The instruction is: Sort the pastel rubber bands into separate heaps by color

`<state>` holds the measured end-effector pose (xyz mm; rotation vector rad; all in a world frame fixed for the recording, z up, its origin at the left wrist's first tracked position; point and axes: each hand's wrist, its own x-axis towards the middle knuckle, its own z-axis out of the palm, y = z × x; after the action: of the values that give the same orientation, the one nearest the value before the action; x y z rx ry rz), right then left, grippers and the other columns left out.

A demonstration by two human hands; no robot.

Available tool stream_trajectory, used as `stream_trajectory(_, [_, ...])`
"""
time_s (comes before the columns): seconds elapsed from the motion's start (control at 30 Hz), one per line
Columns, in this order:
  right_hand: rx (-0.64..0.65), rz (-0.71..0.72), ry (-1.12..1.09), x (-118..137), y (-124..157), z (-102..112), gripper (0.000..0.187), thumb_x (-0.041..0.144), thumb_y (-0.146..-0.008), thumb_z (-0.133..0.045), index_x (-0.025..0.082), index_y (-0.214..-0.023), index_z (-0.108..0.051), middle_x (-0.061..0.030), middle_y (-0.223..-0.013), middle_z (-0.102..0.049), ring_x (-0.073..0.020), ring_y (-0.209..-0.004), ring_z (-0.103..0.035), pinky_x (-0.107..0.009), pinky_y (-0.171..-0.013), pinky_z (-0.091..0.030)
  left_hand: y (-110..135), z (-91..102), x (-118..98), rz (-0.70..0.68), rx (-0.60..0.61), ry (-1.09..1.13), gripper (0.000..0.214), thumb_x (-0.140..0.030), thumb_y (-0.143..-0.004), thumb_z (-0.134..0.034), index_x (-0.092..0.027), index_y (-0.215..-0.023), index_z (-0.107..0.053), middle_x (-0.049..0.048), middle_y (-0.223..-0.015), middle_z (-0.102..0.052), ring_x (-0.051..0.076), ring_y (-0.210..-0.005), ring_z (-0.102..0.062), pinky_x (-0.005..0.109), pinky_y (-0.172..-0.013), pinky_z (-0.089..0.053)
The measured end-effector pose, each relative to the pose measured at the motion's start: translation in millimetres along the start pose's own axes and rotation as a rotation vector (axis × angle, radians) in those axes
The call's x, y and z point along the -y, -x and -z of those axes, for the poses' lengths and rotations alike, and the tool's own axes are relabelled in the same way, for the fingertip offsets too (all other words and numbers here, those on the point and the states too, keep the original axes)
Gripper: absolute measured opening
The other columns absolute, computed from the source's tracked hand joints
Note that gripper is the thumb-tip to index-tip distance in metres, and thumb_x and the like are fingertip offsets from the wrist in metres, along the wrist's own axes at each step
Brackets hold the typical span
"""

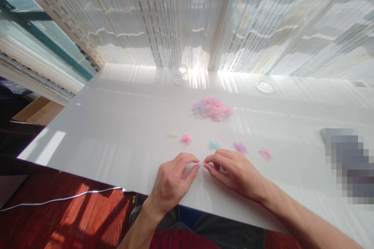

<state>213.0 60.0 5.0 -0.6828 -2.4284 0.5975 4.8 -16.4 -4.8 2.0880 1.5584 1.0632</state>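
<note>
Two narrow, pinched grips meet tip to tip: left hand (172,181) and right hand (233,169), on the surface (117,124) on the near side of the pile (212,109). Whether they hold a band is unclear. Blue tuft (214,144) lies just beyond, nearer the right hand.

Five small tufts of thin, soft plastic bands lie in a loose row across the lower middle of the frame, each apart from the next. From left to right they are a pale cream tuft (171,134), a pink tuft (186,138), a teal tuft (214,144), a lilac tuft (240,147) and a second pink tuft (265,153). The teal and lilac ones lie nearest my right hand (233,171). Above them, at the centre, I see a large tangled heap of mixed pastel bands (212,109), spread flat.
</note>
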Motion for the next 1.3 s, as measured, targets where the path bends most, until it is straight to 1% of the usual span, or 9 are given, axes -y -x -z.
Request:
stream_trajectory(0.1, [-0.010,0.007,-0.003,0.5,-0.4,0.6,0.026,0.027,-0.106,-0.047,0.017,-0.095,-0.068,-0.0023,-0.070,-0.063,-0.0136,-0.058,-0.057,-0.026,-0.057,-0.043,0.2,-0.4,-0.1,0.007,-0.013,-0.001,0.010,-0.019,-0.099,-0.063,-0.020,-0.109,-0.063,0.0004,-0.096,-0.071,0.008,-0.054,-0.049,0.021,-0.057,-0.047])
stream_trajectory(0.27, [-0.006,0.014,-0.005,0.5,-0.1,1.4,0.026,0.028,-0.107,-0.047,0.017,-0.096,-0.069,-0.0023,-0.070,-0.064,-0.0133,-0.059,-0.057,-0.025,-0.057,-0.044,0.4,-0.2,0.2,-0.003,-0.003,0.017,0.010,-0.016,-0.098,-0.064,-0.020,-0.107,-0.064,0.0004,-0.094,-0.073,0.009,-0.065,-0.062,0.020,-0.063,-0.050])
stream_trajectory(0.37, [-0.009,0.016,0.001,0.6,-0.2,1.8,0.025,0.027,-0.106,-0.048,0.017,-0.097,-0.069,-0.0021,-0.071,-0.064,-0.0133,-0.059,-0.057,-0.025,-0.058,-0.044,0.1,-0.3,0.4,-0.001,-0.011,0.023,0.010,-0.016,-0.098,-0.065,-0.020,-0.107,-0.064,0.0009,-0.094,-0.073,0.010,-0.068,-0.064,0.021,-0.064,-0.050])
stream_trajectory(0.57, [-0.022,0.017,0.024,1.2,-0.2,4.9,0.023,0.025,-0.106,-0.049,0.017,-0.097,-0.069,-0.0015,-0.070,-0.064,-0.0130,-0.059,-0.056,-0.026,-0.058,-0.042,-0.2,0.3,-0.3,-0.001,-0.011,0.017,0.010,-0.015,-0.098,-0.063,-0.020,-0.107,-0.064,0.0009,-0.094,-0.072,0.008,-0.059,-0.056,0.021,-0.060,-0.048])
stream_trajectory(0.73, [-0.028,0.022,0.033,0.6,0.0,4.7,0.025,0.025,-0.106,-0.048,0.016,-0.096,-0.069,-0.0016,-0.069,-0.063,-0.0130,-0.058,-0.056,-0.026,-0.058,-0.041,0.1,0.7,-0.7,-0.002,-0.011,0.016,0.010,-0.015,-0.099,-0.061,-0.020,-0.107,-0.063,0.0011,-0.095,-0.072,0.008,-0.056,-0.051,0.021,-0.058,-0.046])
stream_trajectory(1.13, [-0.058,0.037,0.038,0.1,-1.2,5.5,0.022,0.023,-0.105,-0.050,0.016,-0.095,-0.069,-0.0009,-0.068,-0.063,-0.0119,-0.057,-0.057,-0.024,-0.057,-0.042,-0.5,0.0,-0.8,-0.004,-0.023,0.006,0.009,-0.016,-0.100,-0.060,-0.020,-0.108,-0.062,0.0007,-0.095,-0.071,0.008,-0.055,-0.050,0.021,-0.058,-0.046])
stream_trajectory(1.23, [-0.099,0.051,0.038,0.9,-1.9,6.1,0.019,0.022,-0.103,-0.053,0.016,-0.095,-0.069,-0.0004,-0.067,-0.063,-0.0113,-0.057,-0.057,-0.024,-0.056,-0.042,-0.1,-0.3,-0.6,0.013,-0.026,0.000,0.009,-0.018,-0.100,-0.059,-0.020,-0.108,-0.062,0.0006,-0.095,-0.071,0.008,-0.054,-0.048,0.021,-0.057,-0.046])
stream_trajectory(1.3, [-0.175,0.064,0.047,1.4,-3.7,9.6,0.015,0.020,-0.101,-0.056,0.017,-0.095,-0.069,0.0009,-0.066,-0.063,-0.0106,-0.055,-0.056,-0.024,-0.056,-0.043,0.3,-0.8,-0.1,0.027,-0.026,-0.004,0.011,-0.019,-0.100,-0.058,-0.021,-0.110,-0.061,0.0010,-0.097,-0.071,0.008,-0.054,-0.048,0.022,-0.057,-0.046])
